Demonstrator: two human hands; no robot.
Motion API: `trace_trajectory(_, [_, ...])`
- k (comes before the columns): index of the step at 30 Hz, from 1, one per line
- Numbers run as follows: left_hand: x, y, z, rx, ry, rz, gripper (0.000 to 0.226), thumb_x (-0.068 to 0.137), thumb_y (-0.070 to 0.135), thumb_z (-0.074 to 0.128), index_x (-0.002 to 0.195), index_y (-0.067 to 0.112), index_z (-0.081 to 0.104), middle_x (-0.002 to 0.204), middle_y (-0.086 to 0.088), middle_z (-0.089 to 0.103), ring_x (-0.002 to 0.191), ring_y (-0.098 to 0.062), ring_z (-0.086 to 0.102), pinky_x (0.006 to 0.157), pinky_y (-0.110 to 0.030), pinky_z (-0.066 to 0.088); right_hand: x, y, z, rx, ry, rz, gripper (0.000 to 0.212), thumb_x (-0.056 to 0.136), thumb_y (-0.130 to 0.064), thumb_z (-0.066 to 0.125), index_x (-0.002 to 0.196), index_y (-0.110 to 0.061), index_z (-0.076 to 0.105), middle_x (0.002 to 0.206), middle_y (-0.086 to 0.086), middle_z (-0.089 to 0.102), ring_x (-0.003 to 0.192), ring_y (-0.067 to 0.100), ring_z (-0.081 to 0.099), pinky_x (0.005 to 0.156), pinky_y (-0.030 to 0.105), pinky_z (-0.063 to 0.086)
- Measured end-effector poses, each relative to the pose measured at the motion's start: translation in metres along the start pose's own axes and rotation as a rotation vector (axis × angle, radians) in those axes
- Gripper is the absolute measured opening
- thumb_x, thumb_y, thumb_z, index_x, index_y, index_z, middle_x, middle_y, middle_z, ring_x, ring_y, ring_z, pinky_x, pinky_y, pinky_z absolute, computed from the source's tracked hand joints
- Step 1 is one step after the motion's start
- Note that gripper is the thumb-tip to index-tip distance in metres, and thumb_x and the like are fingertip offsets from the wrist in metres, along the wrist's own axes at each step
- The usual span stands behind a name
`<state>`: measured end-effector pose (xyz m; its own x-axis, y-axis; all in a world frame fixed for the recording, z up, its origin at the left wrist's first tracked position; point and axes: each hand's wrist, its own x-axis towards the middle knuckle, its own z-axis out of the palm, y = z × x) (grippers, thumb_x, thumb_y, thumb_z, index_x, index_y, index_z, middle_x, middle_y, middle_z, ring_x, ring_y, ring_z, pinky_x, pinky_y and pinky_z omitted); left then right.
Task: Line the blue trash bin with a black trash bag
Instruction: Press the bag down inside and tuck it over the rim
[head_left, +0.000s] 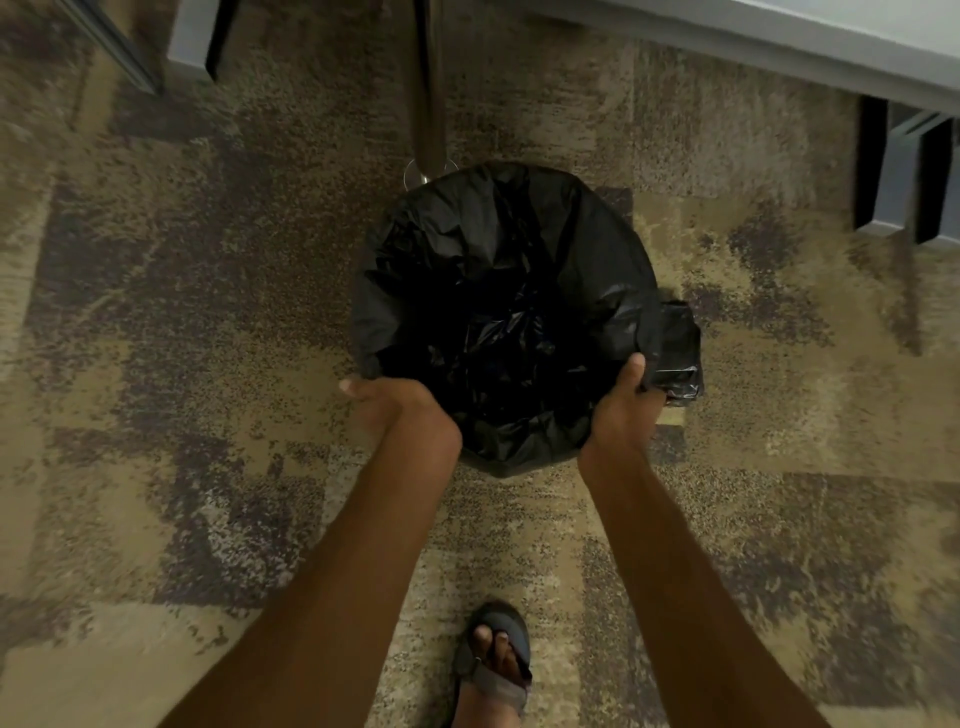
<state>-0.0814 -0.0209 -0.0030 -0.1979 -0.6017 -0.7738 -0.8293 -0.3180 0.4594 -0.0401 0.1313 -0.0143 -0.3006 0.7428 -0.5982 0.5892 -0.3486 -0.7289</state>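
A black trash bag (498, 270) is spread over the round bin in the middle of the carpet, folded over its rim all around, so no blue of the bin shows. The bag's inside sags dark and crumpled. My left hand (387, 402) grips the bag's folded edge at the near left rim. My right hand (626, 400) grips the edge at the near right rim, thumb on top. Fingers of both hands are hidden under the plastic.
A folded pack of black bags (680, 348) lies on the carpet just right of the bin. A metal pole with a round base (428, 156) stands right behind the bin. Furniture legs (893, 176) stand at far right, a desk edge (779, 47) above. My sandalled foot (493, 660) is below.
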Motion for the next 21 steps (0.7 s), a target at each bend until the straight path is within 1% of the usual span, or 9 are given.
trace_trajectory(2, [0.005,-0.002,0.0,-0.007,0.03,0.037,0.049,0.106,0.019,0.021,0.154,0.013,0.016,0.157,-0.011,0.031,0.141,-0.03,0.036,0.111,-0.037,0.032,0.001,0.005,-0.001,0.069,-0.006,-0.041,0.032,0.099,-0.035,0.048,0.116,-0.009,0.044,0.108,0.004,0.057,0.11,0.027,0.059,0.088,0.035,0.051])
trace_trajectory(3, [0.007,-0.004,-0.001,0.022,0.026,0.027,0.05,0.106,0.021,0.024,0.154,0.012,0.016,0.157,-0.012,0.031,0.141,-0.03,0.036,0.111,-0.036,0.031,0.001,0.007,-0.004,0.1,-0.023,-0.054,0.03,0.098,-0.033,0.051,0.115,-0.009,0.045,0.105,0.002,0.058,0.11,0.026,0.06,0.086,0.033,0.052])
trace_trajectory(6, [0.019,-0.004,-0.006,-0.121,-0.002,-0.175,0.07,0.102,0.051,0.022,0.153,0.003,0.02,0.158,-0.016,0.028,0.142,-0.034,0.034,0.12,-0.045,0.024,0.002,0.013,-0.015,0.19,-0.122,-0.036,0.035,0.093,-0.034,0.059,0.116,-0.008,0.051,0.113,0.006,0.063,0.109,0.024,0.063,0.09,0.042,0.056])
trace_trajectory(8, [0.026,-0.006,-0.01,-0.246,-0.156,-0.26,0.073,0.1,0.059,0.017,0.153,0.009,0.024,0.158,-0.014,0.03,0.142,-0.034,0.034,0.119,-0.05,0.025,0.006,0.014,-0.021,0.283,-0.227,0.005,0.03,0.091,-0.034,0.062,0.112,-0.012,0.059,0.116,0.009,0.067,0.107,0.026,0.067,0.089,0.047,0.056])
trace_trajectory(11, [0.032,-0.007,-0.016,-0.375,-0.415,-0.296,0.071,0.099,0.06,0.014,0.153,0.017,0.03,0.157,-0.013,0.034,0.142,-0.035,0.035,0.118,-0.052,0.027,0.011,0.013,-0.029,0.408,-0.42,0.102,0.033,0.091,-0.028,0.061,0.119,-0.011,0.062,0.12,0.011,0.069,0.111,0.029,0.066,0.089,0.047,0.057])
trace_trajectory(14, [0.029,-0.004,-0.019,-0.338,-0.53,-0.271,0.062,0.101,0.056,0.019,0.142,0.02,0.049,0.143,-0.013,0.052,0.121,-0.036,0.054,0.103,-0.051,0.044,0.016,0.01,-0.035,0.424,-0.538,0.161,0.037,0.088,-0.026,0.061,0.122,-0.012,0.062,0.125,0.011,0.067,0.117,0.028,0.063,0.097,0.046,0.052])
trace_trajectory(17, [0.031,0.002,-0.023,-0.275,-0.54,-0.273,0.054,0.1,0.056,0.025,0.124,0.023,0.062,0.121,-0.011,0.063,0.097,-0.031,0.059,0.082,-0.044,0.051,0.02,0.005,-0.041,0.308,-0.545,0.128,0.051,0.085,-0.036,0.065,0.13,-0.013,0.057,0.129,0.007,0.064,0.119,0.025,0.061,0.1,0.044,0.05])
trace_trajectory(19, [0.035,0.003,-0.028,-0.157,-0.482,-0.271,0.053,0.098,0.06,0.025,0.107,0.025,0.064,0.109,-0.008,0.063,0.094,-0.028,0.059,0.079,-0.039,0.05,0.022,0.002,-0.044,0.159,-0.472,0.109,0.07,0.078,-0.058,0.062,0.133,-0.016,0.053,0.129,0.004,0.064,0.117,0.022,0.061,0.09,0.04,0.053])
trace_trajectory(21, [0.041,0.007,-0.032,-0.103,-0.412,-0.189,0.053,0.097,0.062,0.023,0.106,0.025,0.059,0.103,-0.005,0.063,0.091,-0.022,0.058,0.078,-0.035,0.049,0.028,0.0,-0.048,0.043,-0.297,0.06,0.072,0.083,-0.069,0.048,0.128,-0.013,0.051,0.125,0.007,0.062,0.112,0.025,0.06,0.087,0.041,0.051])
